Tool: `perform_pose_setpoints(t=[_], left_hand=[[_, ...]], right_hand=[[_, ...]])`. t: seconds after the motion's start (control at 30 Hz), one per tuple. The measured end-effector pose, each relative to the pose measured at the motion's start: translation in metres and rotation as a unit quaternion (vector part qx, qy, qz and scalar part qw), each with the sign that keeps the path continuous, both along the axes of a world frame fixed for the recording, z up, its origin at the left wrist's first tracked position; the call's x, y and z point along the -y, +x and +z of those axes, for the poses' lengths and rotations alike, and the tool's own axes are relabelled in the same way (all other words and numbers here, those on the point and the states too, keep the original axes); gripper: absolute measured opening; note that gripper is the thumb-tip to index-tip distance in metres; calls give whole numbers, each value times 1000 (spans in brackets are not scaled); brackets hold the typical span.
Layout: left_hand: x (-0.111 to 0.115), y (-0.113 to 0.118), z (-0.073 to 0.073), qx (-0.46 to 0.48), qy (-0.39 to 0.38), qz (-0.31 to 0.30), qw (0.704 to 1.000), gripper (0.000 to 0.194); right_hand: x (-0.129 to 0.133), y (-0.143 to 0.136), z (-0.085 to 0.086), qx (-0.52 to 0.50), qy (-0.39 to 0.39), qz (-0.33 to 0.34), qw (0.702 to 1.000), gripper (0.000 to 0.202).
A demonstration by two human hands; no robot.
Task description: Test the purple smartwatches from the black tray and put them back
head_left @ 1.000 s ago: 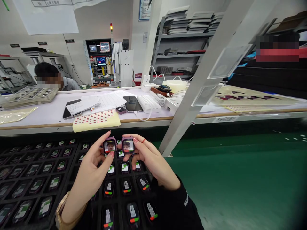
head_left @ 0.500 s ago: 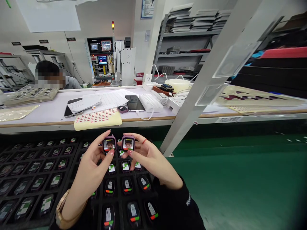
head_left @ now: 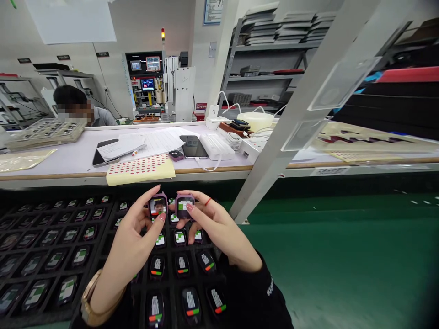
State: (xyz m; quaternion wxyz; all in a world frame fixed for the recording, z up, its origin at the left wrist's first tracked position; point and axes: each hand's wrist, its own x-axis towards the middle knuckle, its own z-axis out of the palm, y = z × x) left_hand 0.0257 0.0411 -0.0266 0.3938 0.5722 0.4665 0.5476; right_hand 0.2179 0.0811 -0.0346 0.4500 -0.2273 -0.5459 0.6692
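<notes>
Black moulded tray [head_left: 103,224] fills the near left of the scene, its pockets each holding one small watch body lying flat with its screen up. Beyond it, across a dark gap, runs a long pale surface [head_left: 68,160] with papers, a phone [head_left: 193,146] and a yellow sticker sheet [head_left: 140,169] dotted red. A person sits at the far left behind it.

Both hands hover over the far middle of the tray. The left hand [head_left: 132,246], a gold wristwatch [head_left: 87,304] on its wrist, pinches the left watch [head_left: 158,206] by its side edges between thumb and forefinger. The right hand [head_left: 216,233], coming out of a black sleeve [head_left: 254,297], grips the right watch [head_left: 184,205] the same way, one finger lying across the screen's near edge. The two watches sit just beside each other, lifted clear of the pockets below.

Each watch looks light and stiff: a small purple-pink plastic case with a glass face and no strap. I judge the glass the delicate part, prone to smears and scratches, and the rounded case a little slippery, so the side edges are the sensible place to hold, as both hands do now.

Both screens tilt up and back toward the wearer's head. The left one shows a picture, the right one a white and green panel. The cases are nearly square, so a long axis is hard to tell; their top edges point away, toward the far surface.
</notes>
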Motion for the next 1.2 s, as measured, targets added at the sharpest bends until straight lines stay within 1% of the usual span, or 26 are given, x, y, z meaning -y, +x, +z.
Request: perform_pose_setpoints(t=[0.13, 0.37, 0.6, 0.73, 0.83, 0.93, 1.0, 1.07, 1.1, 1.13, 1.17, 1.2], left_hand=[[0, 0, 0, -1, -1, -2, 1000, 52], [-1, 1, 1, -21, 2, 16, 1000, 58], [0, 1, 3, -13, 2, 13, 1000, 57], [0, 0, 2, 16, 6, -10, 1000, 54], [0, 0, 2, 47, 11, -37, 998, 52], [2, -2, 4, 65, 9, -55, 996, 56], [3, -2, 6, 69, 7, -61, 996, 57], [5, -2, 7, 70, 9, -63, 996, 55], [5, -1, 7, 69, 10, -64, 995, 54], [6, -1, 8, 68, 13, -66, 995, 53], [7, 0, 8, 67, 15, -69, 995, 53], [7, 1, 8, 66, 18, -73, 995, 53]], right_hand=[[1, 0, 2, 6, 14, 12, 1000, 55], [0, 1, 0, 2, 14, 18, 1000, 51], [0, 0, -1, 4, -1, 13, 1000, 50], [0, -1, -1, 5, 10, 17, 1000, 50], [5, 0, 2, 7, 20, 5, 1000, 51], [10, 8, 2, 10, 18, -13, 1000, 61], [11, 18, -5, 25, 11, -30, 999, 72], [7, 31, -20, 74, 9, -59, 995, 73], [4, 39, -30, 128, 11, -75, 989, 69], [0, 46, -41, 198, 13, -92, 976, 65], [-5, 53, -53, 299, 17, -101, 949, 63], [-9, 60, -65, 418, 28, -116, 901, 62]])
